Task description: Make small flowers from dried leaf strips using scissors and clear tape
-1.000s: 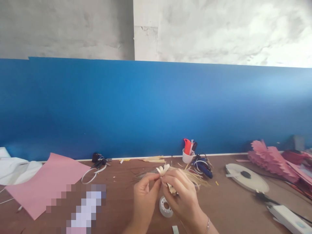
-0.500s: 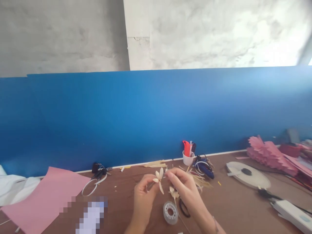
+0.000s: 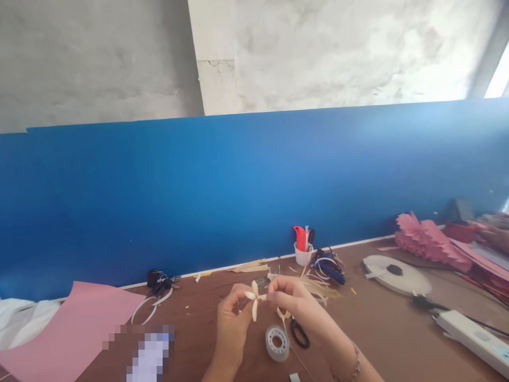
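Between my hands is a small cream-coloured flower [image 3: 255, 300] with several narrow petals spread out, facing me. My left hand [image 3: 234, 318] is closed on it from behind, its stem hidden in the fingers. The fingertips of my right hand [image 3: 292, 297] pinch the petal pointing right. Just below lies a roll of clear tape [image 3: 277, 343]. Beside the tape, partly under my right hand, are another pale flower piece with a thin stem [image 3: 296, 356] and a black scissors handle [image 3: 300, 334].
A white cup [image 3: 303, 255] with red-handled tools stands by the blue partition [image 3: 238, 185], near a blue tool [image 3: 330, 270] and pale strips [image 3: 320, 289]. Pink paper [image 3: 75, 329] and cutters [image 3: 162, 286] lie left; a white disc [image 3: 397, 276], pink pleated paper [image 3: 431, 241] and power strip [image 3: 473, 339] lie right.
My right hand has moved left onto the flower and now pinches a petal. The flower has turned, its petals spread wider. The view has shifted slightly.
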Demonstrator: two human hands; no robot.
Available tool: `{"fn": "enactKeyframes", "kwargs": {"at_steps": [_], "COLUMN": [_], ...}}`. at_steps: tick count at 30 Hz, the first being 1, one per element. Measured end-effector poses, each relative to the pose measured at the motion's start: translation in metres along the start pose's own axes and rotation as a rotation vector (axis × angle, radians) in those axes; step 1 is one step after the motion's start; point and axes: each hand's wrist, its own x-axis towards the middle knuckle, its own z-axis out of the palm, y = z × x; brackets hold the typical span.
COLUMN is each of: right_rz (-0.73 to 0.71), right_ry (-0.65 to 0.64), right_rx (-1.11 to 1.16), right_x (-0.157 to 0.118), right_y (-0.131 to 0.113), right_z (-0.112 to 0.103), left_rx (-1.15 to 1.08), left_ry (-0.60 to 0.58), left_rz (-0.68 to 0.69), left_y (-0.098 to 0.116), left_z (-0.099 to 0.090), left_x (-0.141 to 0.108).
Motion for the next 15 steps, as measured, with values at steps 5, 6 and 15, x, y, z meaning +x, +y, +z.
{"fn": "enactKeyframes", "kwargs": {"at_steps": [5, 6, 15], "right_rz": [-0.015, -0.018, -0.039], "right_ry": [0.044, 0.045, -0.003], "right_rx": [-0.054, -0.066, -0.124], "right_x": [-0.0042, -0.0047, -0.0046], "right_y": [-0.0096, -0.0108, -0.0037], "right_z": [-0.0015, -0.0016, -0.0032], "left_rx": [0.011, 0.021, 0.145], "left_ry": [-0.133, -0.157, -0.201], "left_rz": [-0.045, -0.049, -0.002], "left_y": [0.0021, 0.0019, 0.0019], "left_z": [-0.003, -0.0037, -0.0045], "left_x": [0.0037, 0.0041, 0.0028]}}
